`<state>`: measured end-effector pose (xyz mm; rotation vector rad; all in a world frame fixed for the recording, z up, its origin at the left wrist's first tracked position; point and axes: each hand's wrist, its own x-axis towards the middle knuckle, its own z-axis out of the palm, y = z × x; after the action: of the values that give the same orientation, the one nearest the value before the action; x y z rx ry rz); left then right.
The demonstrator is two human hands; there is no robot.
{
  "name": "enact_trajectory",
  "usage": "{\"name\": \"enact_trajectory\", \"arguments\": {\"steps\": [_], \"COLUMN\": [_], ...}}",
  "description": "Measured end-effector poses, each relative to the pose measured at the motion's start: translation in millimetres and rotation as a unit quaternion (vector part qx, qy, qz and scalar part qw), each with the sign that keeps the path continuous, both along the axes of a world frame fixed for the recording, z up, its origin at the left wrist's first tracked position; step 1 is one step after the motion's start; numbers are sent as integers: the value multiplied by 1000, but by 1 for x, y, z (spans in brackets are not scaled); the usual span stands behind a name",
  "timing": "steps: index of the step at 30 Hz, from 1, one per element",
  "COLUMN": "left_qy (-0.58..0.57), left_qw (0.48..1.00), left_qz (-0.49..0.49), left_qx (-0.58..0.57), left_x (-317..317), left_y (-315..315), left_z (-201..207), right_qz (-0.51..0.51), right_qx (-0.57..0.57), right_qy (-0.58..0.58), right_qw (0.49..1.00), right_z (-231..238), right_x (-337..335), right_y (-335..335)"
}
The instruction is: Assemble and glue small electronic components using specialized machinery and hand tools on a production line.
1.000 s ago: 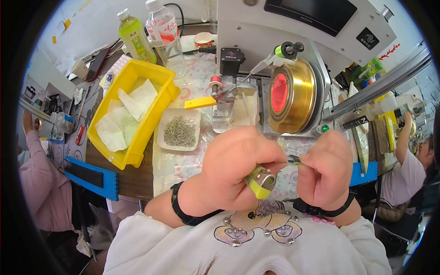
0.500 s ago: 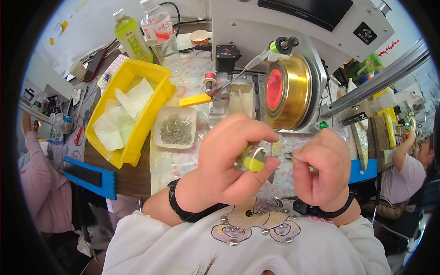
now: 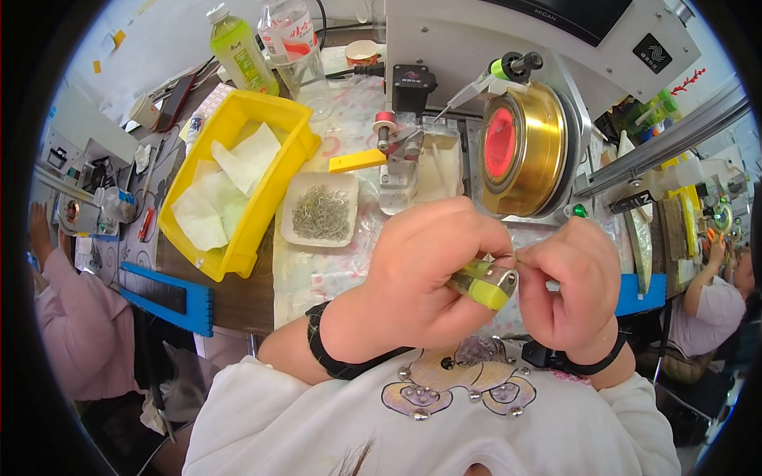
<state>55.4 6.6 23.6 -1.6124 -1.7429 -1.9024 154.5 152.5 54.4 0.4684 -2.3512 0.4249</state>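
My left hand (image 3: 436, 270) is closed around a small hand tool (image 3: 486, 285) with a shiny metal end and a yellow-green grip; its exact kind does not show. Beside it, my right hand (image 3: 573, 282) is pinched, thumb against forefinger, and what lies between them is too small to make out. The fingertips of both hands meet or nearly meet above the table, in front of a machine. To the left of my left hand, a square white dish (image 3: 345, 186) holds a tangle of thin, silvery, bent wire pieces (image 3: 317, 214).
A machine (image 3: 444, 47) with a large golden spool (image 3: 548, 151) stands beyond my hands. On the left are a yellow bin (image 3: 176, 186) with white papers, a green drink bottle (image 3: 244, 59) and a yellow block (image 3: 357, 161). Other people sit at both sides.
My left hand has turned and moved right with the tool, closing the gap to my right hand. The small dark piece seen at the right fingertips is now hidden. The whole view has shifted slightly.
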Motion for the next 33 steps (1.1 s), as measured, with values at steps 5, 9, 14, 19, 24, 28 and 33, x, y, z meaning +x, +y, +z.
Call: {"name": "enact_trajectory", "arguments": {"steps": [5,9,14,19,24,28,33], "left_qy": [-29,-34,-152,-227,-172,-92,-51], "left_qw": [999,999,985,969,980,990,989], "left_qz": [-13,-21,-78,-82,-92,-100,-116], "left_qx": [-17,-22,-25,-57,-47,-45,-71], "left_x": [-1,-1,1,4,1,-7,-10], "left_y": [0,0,2,1,4,6,3], "left_z": [1,-2,-7,-5,-12,-15,-11], "right_qz": [-4,0,-4,-5,-19,-28,-25], "right_qx": [-55,-71,-118,-182,-188,-177,-146], "right_qy": [-50,-79,-76,-72,-57,-32,-33], "right_qw": [997,994,990,981,980,983,988], "right_z": [5,7,5,3,3,1,5], "right_x": [2,1,2,4,6,7,6], "right_y": [-1,0,0,4,4,5,3]}}
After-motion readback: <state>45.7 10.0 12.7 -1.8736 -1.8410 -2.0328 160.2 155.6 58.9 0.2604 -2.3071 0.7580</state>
